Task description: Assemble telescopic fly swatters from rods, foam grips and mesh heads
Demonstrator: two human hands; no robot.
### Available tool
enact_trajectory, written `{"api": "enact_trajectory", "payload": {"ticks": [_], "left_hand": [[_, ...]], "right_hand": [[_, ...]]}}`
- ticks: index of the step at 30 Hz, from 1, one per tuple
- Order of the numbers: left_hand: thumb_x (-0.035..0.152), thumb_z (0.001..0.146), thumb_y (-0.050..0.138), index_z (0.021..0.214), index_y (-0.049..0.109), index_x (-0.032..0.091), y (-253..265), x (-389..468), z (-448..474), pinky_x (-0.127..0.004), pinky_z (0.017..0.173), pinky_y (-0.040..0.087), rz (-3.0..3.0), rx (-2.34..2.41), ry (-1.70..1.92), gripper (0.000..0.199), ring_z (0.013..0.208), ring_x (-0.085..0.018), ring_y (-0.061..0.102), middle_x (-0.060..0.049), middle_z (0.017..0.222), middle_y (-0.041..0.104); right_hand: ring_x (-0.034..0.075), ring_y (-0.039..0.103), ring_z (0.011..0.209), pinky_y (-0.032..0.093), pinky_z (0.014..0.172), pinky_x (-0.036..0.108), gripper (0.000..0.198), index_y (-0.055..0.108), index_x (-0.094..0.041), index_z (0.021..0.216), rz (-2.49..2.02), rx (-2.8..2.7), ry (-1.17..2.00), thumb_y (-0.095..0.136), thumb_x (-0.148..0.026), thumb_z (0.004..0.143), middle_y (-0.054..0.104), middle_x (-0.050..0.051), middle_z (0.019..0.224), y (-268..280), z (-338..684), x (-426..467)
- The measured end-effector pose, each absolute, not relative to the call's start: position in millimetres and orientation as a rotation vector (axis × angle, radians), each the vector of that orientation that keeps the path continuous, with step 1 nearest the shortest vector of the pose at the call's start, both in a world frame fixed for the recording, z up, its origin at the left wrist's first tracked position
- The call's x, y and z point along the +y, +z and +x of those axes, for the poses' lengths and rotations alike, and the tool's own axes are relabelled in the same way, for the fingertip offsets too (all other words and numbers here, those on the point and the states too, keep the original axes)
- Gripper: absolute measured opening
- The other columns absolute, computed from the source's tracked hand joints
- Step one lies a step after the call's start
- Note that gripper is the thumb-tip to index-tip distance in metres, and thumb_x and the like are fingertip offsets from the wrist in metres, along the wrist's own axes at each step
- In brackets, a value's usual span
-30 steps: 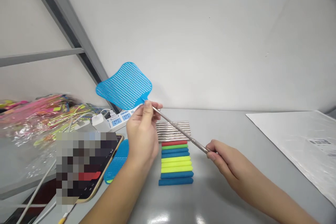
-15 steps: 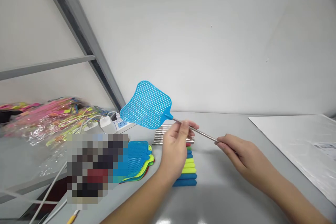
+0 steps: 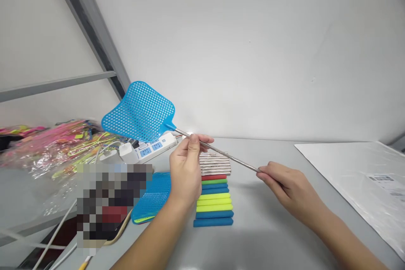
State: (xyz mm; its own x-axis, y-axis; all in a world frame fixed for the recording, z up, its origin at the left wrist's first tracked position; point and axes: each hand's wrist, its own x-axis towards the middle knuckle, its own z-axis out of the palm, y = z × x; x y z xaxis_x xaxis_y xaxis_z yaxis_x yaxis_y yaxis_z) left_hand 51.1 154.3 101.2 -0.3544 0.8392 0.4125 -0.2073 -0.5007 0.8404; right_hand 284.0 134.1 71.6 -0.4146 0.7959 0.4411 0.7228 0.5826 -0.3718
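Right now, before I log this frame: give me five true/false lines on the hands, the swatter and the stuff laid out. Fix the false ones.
1. The left hand is nearer the blue mesh head than the right hand is. True.
2. The right hand grips the blue mesh head. False: it pinches the metal rod, away from the head.
3. The silvery rods lie beyond the red tube. True.
4. The labelled white packaging lies to the right of the red tube. True.
5. Of the coloured tubes, the red one lies nearest the person. False: a dark blue tube does.
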Motion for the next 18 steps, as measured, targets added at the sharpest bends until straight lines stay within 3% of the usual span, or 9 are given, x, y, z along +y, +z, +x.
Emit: {"api": "enact_trajectory", "payload": {"ticks": [6, 9, 13, 18], "left_hand": [[0.047, 0.092, 0.053, 0.083, 0.067, 0.020, 94.6, 157.6, 54.8, -0.023, 0.070, 0.046, 0.991, 0.911, 2.024, 0.032, 0.073, -0.012, 0.057, -0.003, 0.088, 0.067], [0.051, 0.094, 0.047, 0.089, 0.070, 0.020, 86.4, 148.3, 68.0, -0.025, 0.073, 0.046, 1.163, 0.973, 1.791, 0.038, 0.075, -0.014, 0.058, -0.004, 0.088, 0.068], [0.046, 0.098, 0.040, 0.093, 0.071, 0.020, 76.0, 128.8, 90.7, -0.030, 0.086, 0.045, 1.452, 0.880, 1.383, 0.041, 0.092, -0.019, 0.062, -0.006, 0.093, 0.070], [0.042, 0.101, 0.034, 0.074, 0.064, 0.020, 79.8, 124.2, 92.5, -0.035, 0.092, 0.043, 1.385, 0.748, 1.487, 0.046, 0.091, -0.021, 0.062, -0.007, 0.087, 0.069]], "right_hand": [[0.012, 0.050, 0.051, 0.038, 0.050, 0.025, 0.022, 0.059, -0.024, 0.089, -1.255, -2.210, 0.167, 0.044, -0.036, 0.099, 0.060, -0.001, 0.068, 69.9, 290.0, 135.8], [0.012, 0.048, 0.054, 0.034, 0.051, 0.025, 0.022, 0.061, -0.023, 0.091, -1.151, -2.251, 0.125, 0.042, -0.032, 0.099, 0.056, -0.001, 0.066, 67.2, 286.9, 133.6], [0.011, 0.042, 0.054, 0.031, 0.052, 0.025, 0.022, 0.059, -0.021, 0.088, -1.079, -2.276, 0.184, 0.041, -0.029, 0.099, 0.049, -0.002, 0.064, 64.2, 279.8, 128.6], [0.011, 0.036, 0.053, 0.030, 0.053, 0.026, 0.032, 0.048, -0.022, 0.071, -1.131, -2.225, 0.375, 0.039, -0.033, 0.100, 0.041, -0.005, 0.060, 70.1, 271.0, 121.0]]}}
